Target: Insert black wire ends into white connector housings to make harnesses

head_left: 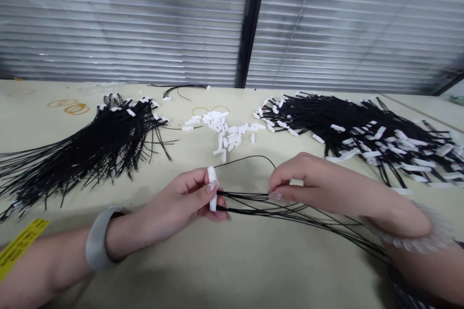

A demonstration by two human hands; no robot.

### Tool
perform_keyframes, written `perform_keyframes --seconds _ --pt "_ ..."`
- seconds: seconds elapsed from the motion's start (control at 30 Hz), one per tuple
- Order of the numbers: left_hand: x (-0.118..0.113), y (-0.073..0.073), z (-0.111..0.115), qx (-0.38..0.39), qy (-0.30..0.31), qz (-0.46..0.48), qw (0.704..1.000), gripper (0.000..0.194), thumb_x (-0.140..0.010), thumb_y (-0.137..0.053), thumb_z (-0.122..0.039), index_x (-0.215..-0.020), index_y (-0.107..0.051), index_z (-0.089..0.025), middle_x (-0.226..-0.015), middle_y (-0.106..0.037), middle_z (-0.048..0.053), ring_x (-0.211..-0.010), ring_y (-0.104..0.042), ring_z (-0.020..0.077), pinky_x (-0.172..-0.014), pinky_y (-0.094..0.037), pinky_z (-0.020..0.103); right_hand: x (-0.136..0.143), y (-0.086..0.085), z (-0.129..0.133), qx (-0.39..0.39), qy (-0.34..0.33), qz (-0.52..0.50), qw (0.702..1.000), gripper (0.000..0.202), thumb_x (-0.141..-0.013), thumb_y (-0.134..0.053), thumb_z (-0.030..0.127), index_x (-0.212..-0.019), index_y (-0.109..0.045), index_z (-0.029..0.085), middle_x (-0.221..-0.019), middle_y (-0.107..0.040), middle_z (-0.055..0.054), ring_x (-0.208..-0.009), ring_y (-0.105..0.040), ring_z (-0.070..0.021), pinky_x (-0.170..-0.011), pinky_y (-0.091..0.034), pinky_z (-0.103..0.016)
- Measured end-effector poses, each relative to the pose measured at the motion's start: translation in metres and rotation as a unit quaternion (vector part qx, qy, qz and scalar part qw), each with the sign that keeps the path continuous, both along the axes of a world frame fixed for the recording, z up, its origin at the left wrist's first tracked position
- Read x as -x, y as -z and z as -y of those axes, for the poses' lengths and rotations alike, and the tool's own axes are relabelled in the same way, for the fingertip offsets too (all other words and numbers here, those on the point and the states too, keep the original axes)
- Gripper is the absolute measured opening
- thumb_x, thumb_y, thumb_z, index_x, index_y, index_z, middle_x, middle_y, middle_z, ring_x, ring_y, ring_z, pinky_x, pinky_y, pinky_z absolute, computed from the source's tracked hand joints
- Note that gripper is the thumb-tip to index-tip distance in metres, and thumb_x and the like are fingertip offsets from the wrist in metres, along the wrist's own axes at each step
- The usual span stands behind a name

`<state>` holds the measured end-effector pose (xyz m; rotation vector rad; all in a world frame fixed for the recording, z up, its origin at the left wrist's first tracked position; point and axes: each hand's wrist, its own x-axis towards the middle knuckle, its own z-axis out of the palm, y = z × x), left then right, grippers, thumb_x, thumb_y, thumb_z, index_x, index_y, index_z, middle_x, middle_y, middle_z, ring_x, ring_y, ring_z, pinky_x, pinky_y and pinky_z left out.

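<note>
At the centre of the frame, the left hand (pixel 197 193) held a white connector (pixel 212 188) nearly upright, its thumb pressed on the front face and its fingers closed behind it. Black wires (pixel 308 215) ran from the connector's right side towards the lower right. Right of centre, the right hand (pixel 292 178) arched over these wires, thumb and fingertips pressed together and pinching among the upper strands; I could not tell how many. A single strand (pixel 250 157) rose in a curve from the connector's top end and passed out of sight at the right hand. A grey bangle (pixel 99 239) circled the left wrist, and a pale bracelet (pixel 413 231) the right. Beyond the hands, in the middle of the frame, loose connectors (pixel 228 130) lay scattered on the table (pixel 224 260). One heap of black leads, the left bundle (pixel 97 140), spread across the left side; another, the right bundle (pixel 355 130), bearing many white ends, covered the upper right of the tabletop. Yellowish bands (pixel 72 106) lay at the upper left. Blinds (pixel 126 19) filled the top of the frame, divided by a dark post (pixel 252 24).
</note>
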<state>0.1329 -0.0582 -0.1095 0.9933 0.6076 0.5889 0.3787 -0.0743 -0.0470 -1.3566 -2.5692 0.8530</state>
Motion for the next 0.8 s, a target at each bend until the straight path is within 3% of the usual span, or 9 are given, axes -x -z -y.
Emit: perform_keyframes --seconds 0.17,0.3,0.37,0.43,0.57,0.7,0.8 --pt "0.000 0.003 0.001 -0.004 -0.005 -0.007 1.000 0.013 -0.083 -0.053 -0.028 -0.078 -0.054 -0.016 -0.074 -0.059 -0.002 -0.073 -0.061 0.0111 -0.074 -0.050 0.031 0.005 0.002 0.002 -0.194 0.039 0.016 0.980 0.021 -0.088 -0.041 0.024 -0.076 -0.057 0.018 -0.066 -0.056 0.002 -0.060 -0.047 -0.0074 -0.058 -0.036 -0.020" --pt "-0.001 0.003 0.000 -0.013 -0.028 -0.027 0.999 0.012 -0.083 -0.053 -0.027 -0.077 -0.054 -0.017 -0.074 -0.058 -0.002 -0.072 -0.061 0.0111 -0.073 -0.050 0.031 0.009 0.004 0.006 -0.366 0.022 0.127 0.922 0.020 -0.087 -0.042 0.020 -0.075 -0.057 0.017 -0.078 -0.056 -0.004 -0.074 -0.046 -0.0152 -0.068 -0.034 -0.030" --pt "-0.001 0.001 0.000 -0.014 -0.037 -0.033 0.999 0.012 -0.082 -0.054 -0.028 -0.077 -0.054 -0.017 -0.074 -0.059 -0.002 -0.071 -0.061 0.0113 -0.071 -0.050 0.031 0.011 0.002 0.008 -0.397 0.009 0.183 0.899 0.020 -0.086 -0.042 0.018 -0.072 -0.056 0.018 -0.076 -0.054 -0.004 -0.073 -0.044 -0.0171 -0.068 -0.032 -0.033" --pt "-0.002 -0.001 0.000 -0.016 -0.048 -0.038 0.998 0.013 -0.081 -0.056 -0.029 -0.077 -0.054 -0.017 -0.074 -0.059 -0.002 -0.070 -0.061 0.0113 -0.070 -0.050 0.030 0.012 -0.001 0.011 -0.357 -0.005 0.172 0.918 0.021 -0.086 -0.041 0.019 -0.070 -0.054 0.018 -0.072 -0.052 -0.003 -0.070 -0.044 -0.0156 -0.066 -0.032 -0.031" --pt "-0.002 -0.002 0.001 -0.031 -0.078 -0.051 0.995 0.014 -0.082 -0.054 -0.030 -0.077 -0.054 -0.016 -0.074 -0.059 -0.002 -0.069 -0.060 0.0094 -0.070 -0.050 0.025 0.009 -0.007 0.014 -0.176 0.017 0.074 0.982 0.027 -0.088 -0.036 0.025 -0.065 -0.047 0.018 -0.057 -0.046 0.003 -0.053 -0.039 -0.0087 -0.051 -0.030 -0.022" --pt "-0.001 -0.001 0.002 -0.061 -0.099 -0.053 0.992 0.015 -0.083 -0.052 -0.030 -0.075 -0.053 -0.017 -0.074 -0.059 -0.002 -0.072 -0.060 0.0097 -0.070 -0.050 0.025 0.005 -0.001 0.011 -0.105 0.151 0.056 0.981 0.024 -0.088 -0.037 0.031 -0.073 -0.054 0.021 -0.049 -0.048 0.004 -0.045 -0.040 -0.0078 -0.045 -0.028 -0.021" --pt "-0.002 -0.001 0.002 -0.082 -0.100 -0.063 0.990 0.016 -0.082 -0.053 -0.031 -0.076 -0.053 -0.016 -0.075 -0.059 -0.002 -0.069 -0.060 0.0098 -0.069 -0.050 0.025 0.005 0.007 0.008 -0.067 0.148 0.057 0.985 0.017 -0.082 -0.048 0.033 -0.087 -0.061 0.024 -0.052 -0.054 0.004 -0.046 -0.044 -0.0088 -0.045 -0.030 -0.021"
